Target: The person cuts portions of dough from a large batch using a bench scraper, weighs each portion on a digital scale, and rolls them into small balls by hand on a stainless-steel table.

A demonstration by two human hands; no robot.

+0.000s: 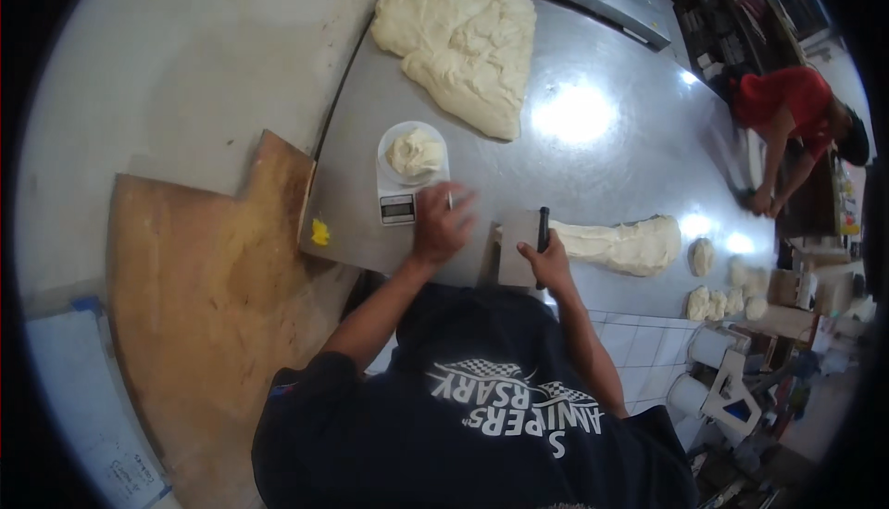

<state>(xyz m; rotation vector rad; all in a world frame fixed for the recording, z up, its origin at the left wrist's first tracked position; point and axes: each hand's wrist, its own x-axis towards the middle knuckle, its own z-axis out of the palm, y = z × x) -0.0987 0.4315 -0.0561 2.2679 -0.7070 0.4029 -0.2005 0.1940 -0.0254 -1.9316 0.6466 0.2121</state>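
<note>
My right hand [548, 261] grips the black handle of a bench scraper [519, 236]. Its broad metal blade stands at the left end of a long strip of dough [625, 245] on the steel table. My left hand [444, 222], a little blurred, hovers beside the digital kitchen scale [397, 210] with its fingers apart and nothing visible in them. On the scale's round white pan [384, 162] rests a small lump of dough [414, 154]. A large mass of dough [472, 46] spreads across the far part of the table.
Several small dough pieces [713, 303] lie at the table's right end. Across from there a person in red [787, 106] leans over the table. A wooden board [194, 277] lies to the left, and a yellow scrap [320, 231] sits near the table's left corner.
</note>
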